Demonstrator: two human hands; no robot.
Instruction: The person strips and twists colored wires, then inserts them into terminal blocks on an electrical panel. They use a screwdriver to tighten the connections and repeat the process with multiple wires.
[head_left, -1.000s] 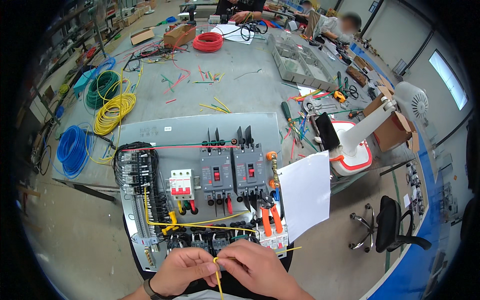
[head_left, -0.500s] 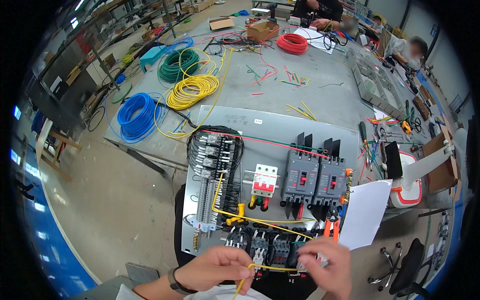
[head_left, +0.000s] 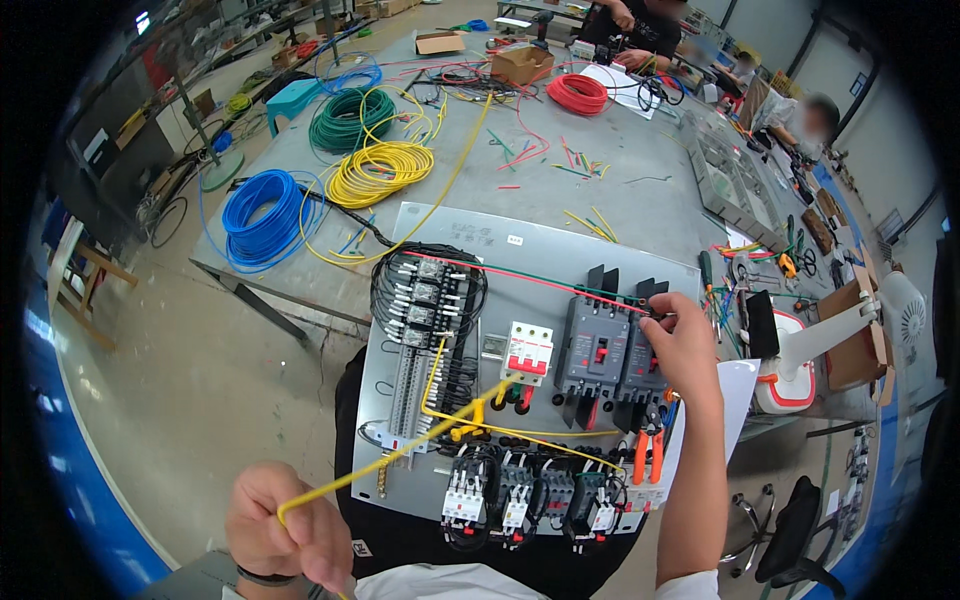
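My left hand [head_left: 285, 525] is closed on a yellow wire [head_left: 400, 452], left of the metal mounting plate [head_left: 500, 240]. The wire bends at my fingers and runs up to the right, its far tip over the white-and-red miniature breaker [head_left: 528, 352]. My right hand [head_left: 682, 340] reaches over the right moulded-case breaker [head_left: 642, 372], thumb and forefinger pinched at the end of a red wire [head_left: 560, 287]. A green wire [head_left: 540, 277] lies beside the red one. Another yellow wire [head_left: 428, 385] runs down from the relay and terminal column [head_left: 415, 370].
Orange-handled pliers [head_left: 648, 455] lie at the plate's lower right, near several contactors [head_left: 515, 500]. Beyond are blue [head_left: 258, 215], yellow [head_left: 380, 175], green [head_left: 350, 120] and red [head_left: 577, 95] wire coils. Grey bins [head_left: 735, 180] and a white fan [head_left: 830, 335] stand right. People work at the far side.
My left hand has moved left and down, drawing the yellow wire across the plate. My right hand has let go of that wire and gone up to the right breaker's top.
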